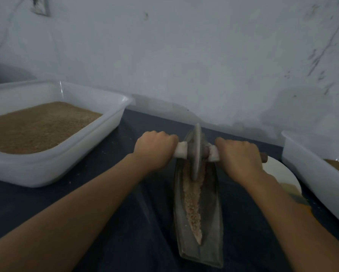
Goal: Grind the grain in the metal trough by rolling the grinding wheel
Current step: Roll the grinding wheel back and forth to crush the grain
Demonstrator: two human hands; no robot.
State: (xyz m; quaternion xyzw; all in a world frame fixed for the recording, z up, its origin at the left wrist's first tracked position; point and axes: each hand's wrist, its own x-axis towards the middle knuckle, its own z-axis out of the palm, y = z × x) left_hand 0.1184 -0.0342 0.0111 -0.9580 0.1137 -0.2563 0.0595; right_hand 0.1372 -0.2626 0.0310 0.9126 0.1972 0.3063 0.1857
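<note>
Dark tabletop: we grip axle w/ left hand & right hand, both fists tight; tilting grinding wheel could spill grain over trough.

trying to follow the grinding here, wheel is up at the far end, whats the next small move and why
Probably roll the grinding wheel back toward the body. It sits at the far end of the metal trough, both the left hand and right hand grip its handle, and coarse grain lies along the near stretch.
</note>
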